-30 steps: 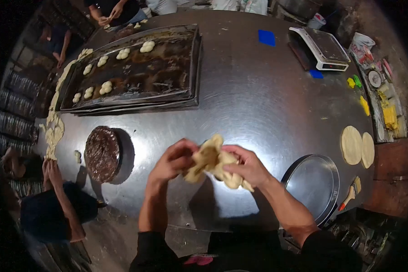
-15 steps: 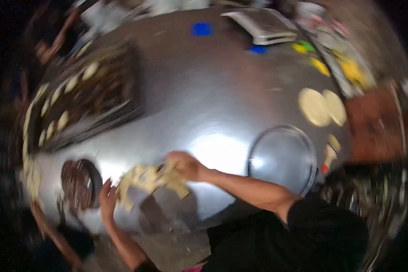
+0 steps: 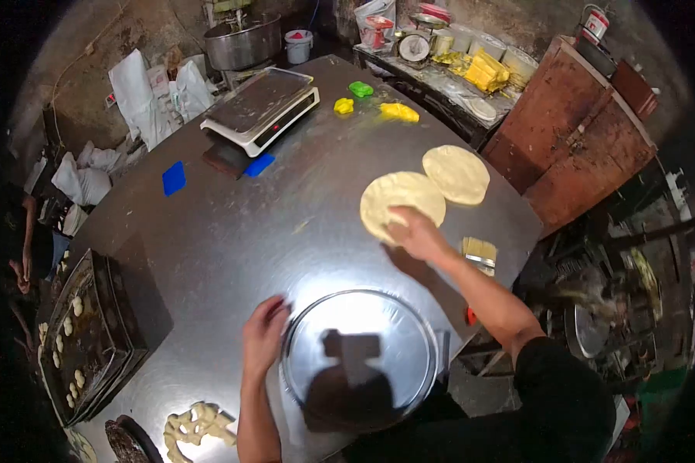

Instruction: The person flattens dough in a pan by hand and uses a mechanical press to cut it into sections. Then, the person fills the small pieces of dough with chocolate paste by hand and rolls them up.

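My right hand [image 3: 418,234] reaches over the nearer flat dough round [image 3: 394,193], its thumb and fingers apart on the near part of the dough. A second dough round [image 3: 457,175] lies against its far right side. In front of me sits a round metal tray [image 3: 409,370] with a raised rim and a dark shadow across it. Beside the tray's left rim is my left hand [image 3: 264,336], fingers loosely bent and holding nothing visible. Dough scraps with holes [image 3: 197,428] lie at the bottom left. A wide brush [image 3: 480,253] rests right of my right hand.
Stacked baking trays [image 3: 93,339] with small dough pieces stand at the left edge. A digital scale [image 3: 262,108], blue scrapers [image 3: 174,178] and yellow pieces [image 3: 399,113] lie farther back. A rusty brown cabinet [image 3: 567,139] stands at the right. Another person [image 3: 27,239] is at far left.
The dough scraps, between my hands before, now lie on the table. My right hand has moved to a dough round and my left hand to the tray. The view has swung right.
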{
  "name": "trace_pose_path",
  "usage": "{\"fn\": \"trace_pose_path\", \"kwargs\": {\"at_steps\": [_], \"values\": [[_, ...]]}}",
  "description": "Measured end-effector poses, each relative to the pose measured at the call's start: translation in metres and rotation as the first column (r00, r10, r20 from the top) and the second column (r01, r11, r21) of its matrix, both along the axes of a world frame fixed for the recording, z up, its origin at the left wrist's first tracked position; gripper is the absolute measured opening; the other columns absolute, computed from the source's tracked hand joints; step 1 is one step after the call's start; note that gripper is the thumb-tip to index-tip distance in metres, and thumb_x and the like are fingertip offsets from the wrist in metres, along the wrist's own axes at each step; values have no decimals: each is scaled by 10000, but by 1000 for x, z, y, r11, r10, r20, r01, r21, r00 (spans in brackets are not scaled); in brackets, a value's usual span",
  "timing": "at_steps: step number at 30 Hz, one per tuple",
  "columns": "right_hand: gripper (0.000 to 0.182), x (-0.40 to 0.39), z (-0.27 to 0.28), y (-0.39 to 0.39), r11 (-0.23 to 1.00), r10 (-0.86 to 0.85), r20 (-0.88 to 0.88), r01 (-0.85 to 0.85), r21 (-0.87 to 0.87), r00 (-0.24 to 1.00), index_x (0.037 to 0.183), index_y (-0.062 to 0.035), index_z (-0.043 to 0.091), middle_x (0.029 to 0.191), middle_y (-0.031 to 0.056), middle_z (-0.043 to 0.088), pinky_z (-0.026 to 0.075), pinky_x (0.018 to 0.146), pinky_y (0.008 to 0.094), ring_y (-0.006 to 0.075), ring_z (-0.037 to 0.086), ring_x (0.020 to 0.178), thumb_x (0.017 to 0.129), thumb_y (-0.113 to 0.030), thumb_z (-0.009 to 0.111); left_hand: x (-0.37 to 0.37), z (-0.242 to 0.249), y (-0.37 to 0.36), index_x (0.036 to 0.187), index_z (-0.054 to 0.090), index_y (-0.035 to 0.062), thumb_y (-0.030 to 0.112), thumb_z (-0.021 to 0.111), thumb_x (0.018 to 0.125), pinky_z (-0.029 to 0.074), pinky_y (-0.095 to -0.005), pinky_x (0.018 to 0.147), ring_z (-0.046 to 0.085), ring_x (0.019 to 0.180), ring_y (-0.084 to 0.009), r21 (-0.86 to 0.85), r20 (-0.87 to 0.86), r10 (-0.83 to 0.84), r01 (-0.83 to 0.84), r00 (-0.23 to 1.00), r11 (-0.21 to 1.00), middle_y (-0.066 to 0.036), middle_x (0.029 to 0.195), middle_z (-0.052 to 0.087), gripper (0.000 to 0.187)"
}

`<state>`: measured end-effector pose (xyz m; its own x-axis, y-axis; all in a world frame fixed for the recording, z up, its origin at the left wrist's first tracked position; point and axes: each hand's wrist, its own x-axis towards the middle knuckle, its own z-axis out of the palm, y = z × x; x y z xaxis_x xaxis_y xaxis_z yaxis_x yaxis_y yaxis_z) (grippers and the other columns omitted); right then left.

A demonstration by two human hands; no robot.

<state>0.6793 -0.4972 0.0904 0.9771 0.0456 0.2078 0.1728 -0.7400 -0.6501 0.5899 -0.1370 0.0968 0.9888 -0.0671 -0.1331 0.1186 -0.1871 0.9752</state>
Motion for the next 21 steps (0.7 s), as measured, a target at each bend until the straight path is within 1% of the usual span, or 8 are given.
{"fn": "trace_pose_path", "kwargs": {"at_steps": [3, 8, 10, 14, 16, 18, 20, 21], "values": [[451, 80, -34, -79, 984, -60, 15, 62, -165, 998, 1245, -16, 564, 1219, 214, 589, 435, 976, 419, 366, 552, 1136, 874, -269, 613, 109, -32, -120, 1176, 603, -6, 140, 643, 856, 493, -331, 876, 639, 991, -263, 272, 134, -239, 196, 962, 942, -181, 1078, 649, 354], [484, 157, -59, -125, 954, 33, 81, -7, -298, 996, 1242, -34, 566, 1191, 203, 609, 449, 955, 427, 361, 572, 1110, 839, -289, 648, 250, -91, -252, 1150, 611, 29, 237, 667, 796, 506, -389, 792, 650, 929, -338, 493, 327, -201, 14, 923, 870, -202, 1043, 652, 414], [486, 164, -47, -128, 940, -2, -335, -112, -321, 942, 1215, -51, 578, 1157, 195, 629, 468, 918, 426, 355, 591, 1083, 804, -293, 671, 265, -80, -276, 1044, 616, 18, 236, 657, 779, 502, -397, 799, 642, 925, -349, 705, -42, -236, 197, 971, 682, -205, 1024, 652, 346], [436, 148, 10, -132, 858, 85, -581, -356, -370, 809, 1134, -51, 614, 1100, 189, 653, 489, 871, 397, 323, 623, 1034, 775, -286, 692, 239, -46, -276, 939, 596, 13, 224, 661, 769, 500, -382, 800, 630, 902, -349, 761, 48, -382, 213, 923, 613, -198, 1017, 644, 279], [465, 133, 15, -152, 911, 407, -310, -406, 71, 859, 1053, -16, 644, 1055, 166, 665, 493, 806, 357, 254, 635, 947, 724, -334, 731, 219, -42, -254, 855, 557, 25, 236, 657, 750, 500, -434, 825, 625, 910, -327, 428, 549, -341, 93, 763, 899, -185, 1040, 626, 256], [459, 134, 5, -150, 893, 366, -401, -195, 406, 840, 1028, -11, 644, 1038, 152, 666, 492, 794, 341, 228, 627, 930, 722, -340, 736, 221, -67, -251, 1001, 581, 25, 217, 663, 781, 504, -388, 827, 614, 958, -253, 155, 476, -214, 158, 853, 975, -140, 1094, 619, 303], [453, 141, -5, -144, 755, 359, -481, 55, 653, 800, 1003, -6, 645, 1020, 139, 667, 491, 783, 326, 202, 619, 913, 719, -346, 742, 238, -70, -250, 1208, 547, 19, 179, 654, 820, 506, -348, 830, 595, 1042, -211, -271, -285, -369, 295, 884, 916, -126, 1179, 607, 433], [415, 146, -13, -140, 923, 313, -527, -122, 366, 790, 991, 0, 637, 987, 140, 665, 492, 773, 323, 205, 620, 893, 738, -314, 735, 235, -49, -255, 1287, 530, 11, 151, 661, 827, 515, -335, 818, 619, 1014, -215, -267, -483, -371, 271, 793, 925, -123, 1156, 628, 499]]}}
